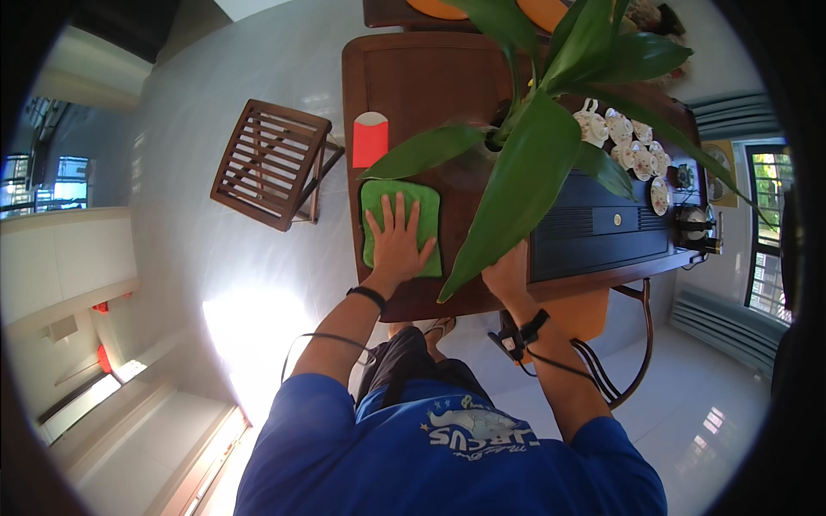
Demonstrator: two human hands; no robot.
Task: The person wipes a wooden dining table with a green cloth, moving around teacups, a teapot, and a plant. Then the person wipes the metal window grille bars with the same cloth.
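My left hand lies flat with spread fingers on a folded green cloth, which rests at the near left corner of the dark wooden table. My right hand is at the table's near edge, left of the black tea tray; a broad plant leaf hides its fingers, so what they touch cannot be seen. Beyond the cloth lies a red paper envelope, close to the tip of another leaf.
A potted plant's leaves overhang the table. Floral teacups, a teapot and a kettle stand at the right. A slatted wooden stool is left of the table; a chair stands at the near right.
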